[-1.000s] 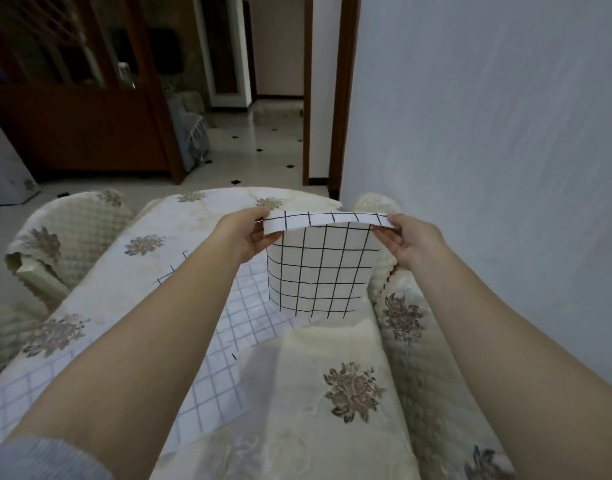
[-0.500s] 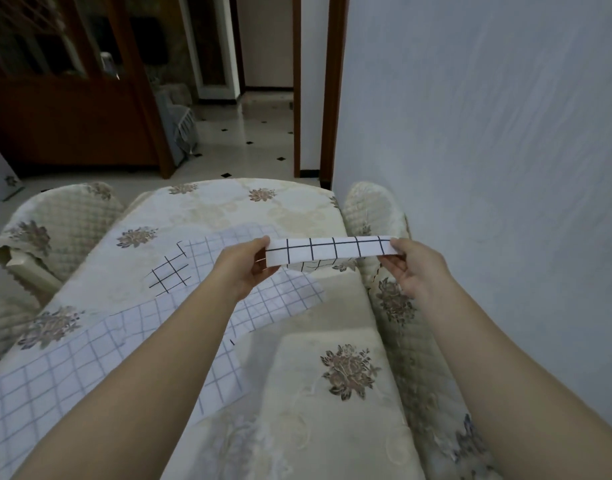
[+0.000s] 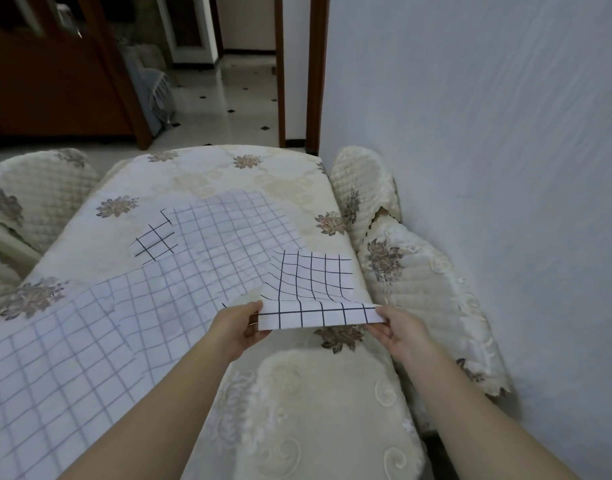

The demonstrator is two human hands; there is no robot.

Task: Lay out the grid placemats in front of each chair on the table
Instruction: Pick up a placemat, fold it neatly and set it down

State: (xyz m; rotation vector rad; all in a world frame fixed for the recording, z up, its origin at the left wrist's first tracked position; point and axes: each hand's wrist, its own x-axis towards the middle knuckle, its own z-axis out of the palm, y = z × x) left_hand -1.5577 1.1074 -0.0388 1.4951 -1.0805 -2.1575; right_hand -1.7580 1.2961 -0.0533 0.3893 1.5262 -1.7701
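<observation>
My left hand (image 3: 238, 329) and right hand (image 3: 398, 332) hold one grid placemat (image 3: 311, 278) between them, over the right side of the tabletop (image 3: 200, 174). It is a white sheet printed with thin dark lines in squares, and that grid is the only marking on it I can make out. The fingers (image 3: 252, 336) of each hand are curled, pinching a near corner. At the left corner my thumb is on top with the other fingers underneath, and my right fingers are closed on the right corner. The near edge is lifted clear of the tabletop, and a narrow strip of it folds down toward me. From that fold the sheet slopes away and down to the tabletop, close to its right edge. Whether the far edge touches the cloth I cannot tell.

Two more placemats lie flat on the tabletop, both with paler grey-blue lines. A large near placemat (image 3: 72, 341) covers its near left part and runs under my left forearm. A middle placemat (image 3: 228, 230) lies at its centre. A small patch of bold black grid (image 3: 155, 239) shows at the left edge of the middle one. The tabletop wears a cream cloth with brown flower motifs. Quilted cream chairs stand round it — a near right chair (image 3: 429, 289) and a far right chair (image 3: 363, 188) along its right side by the white wall (image 3: 488, 133), and a left chair (image 3: 31, 188) at its left side.
</observation>
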